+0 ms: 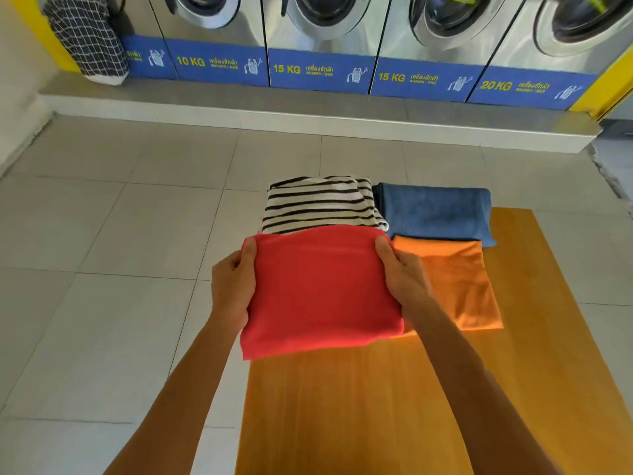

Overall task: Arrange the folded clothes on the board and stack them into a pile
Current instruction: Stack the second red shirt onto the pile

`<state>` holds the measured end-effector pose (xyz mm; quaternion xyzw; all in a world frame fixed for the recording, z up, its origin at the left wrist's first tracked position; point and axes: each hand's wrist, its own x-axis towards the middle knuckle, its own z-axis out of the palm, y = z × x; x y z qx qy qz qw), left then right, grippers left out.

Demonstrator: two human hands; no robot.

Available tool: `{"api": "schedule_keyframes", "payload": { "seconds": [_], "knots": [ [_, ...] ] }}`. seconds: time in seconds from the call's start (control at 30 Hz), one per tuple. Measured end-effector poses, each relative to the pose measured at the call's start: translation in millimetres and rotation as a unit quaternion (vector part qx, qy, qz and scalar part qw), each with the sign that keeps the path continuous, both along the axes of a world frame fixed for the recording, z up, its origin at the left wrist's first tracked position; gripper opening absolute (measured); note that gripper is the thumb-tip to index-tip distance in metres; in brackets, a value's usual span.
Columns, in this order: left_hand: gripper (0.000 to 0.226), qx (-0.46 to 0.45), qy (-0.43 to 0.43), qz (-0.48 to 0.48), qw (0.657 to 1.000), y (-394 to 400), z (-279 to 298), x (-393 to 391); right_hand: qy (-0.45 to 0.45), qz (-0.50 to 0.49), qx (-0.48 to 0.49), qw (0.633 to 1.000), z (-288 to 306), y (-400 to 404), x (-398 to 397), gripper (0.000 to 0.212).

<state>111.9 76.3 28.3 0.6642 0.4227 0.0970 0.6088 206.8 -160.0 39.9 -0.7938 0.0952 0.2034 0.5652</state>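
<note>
A folded red cloth (320, 293) is held above the wooden board (394, 406). My left hand (233, 286) grips its left edge and my right hand (400, 275) grips its right edge. Behind it lies a folded black-and-white striped garment (322, 204) at the board's far left. A folded blue cloth (435, 214) rests at the far right. A folded orange cloth (459, 286) lies in front of the blue one, partly hidden by my right hand and the red cloth.
The board sits over a grey tiled floor (102, 269). A row of washing machines (325, 36) on a raised step lines the back wall. A checked laundry bag (89, 39) stands at the back left.
</note>
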Motion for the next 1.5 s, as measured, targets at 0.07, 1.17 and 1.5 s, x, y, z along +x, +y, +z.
{"api": "schedule_keyframes", "payload": {
  "seconds": [0.07, 1.17, 1.5],
  "knots": [
    [0.043, 0.006, -0.023, -0.001, 1.000, 17.0, 17.2, 43.6, -0.022, 0.003, 0.007, 1.000, 20.5, 15.3, 46.9, 0.054],
    [0.050, 0.182, 0.053, -0.038, 0.981, 49.4, -38.7, 156.5, -0.088, 0.020, -0.077, 0.993, -63.0, 38.3, 132.5, 0.037],
    [0.022, 0.120, 0.002, 0.081, 0.989, 22.6, -39.3, 86.9, -0.181, -0.209, -0.215, 0.937, -65.1, -65.8, 100.0, 0.016]
  ]
}}
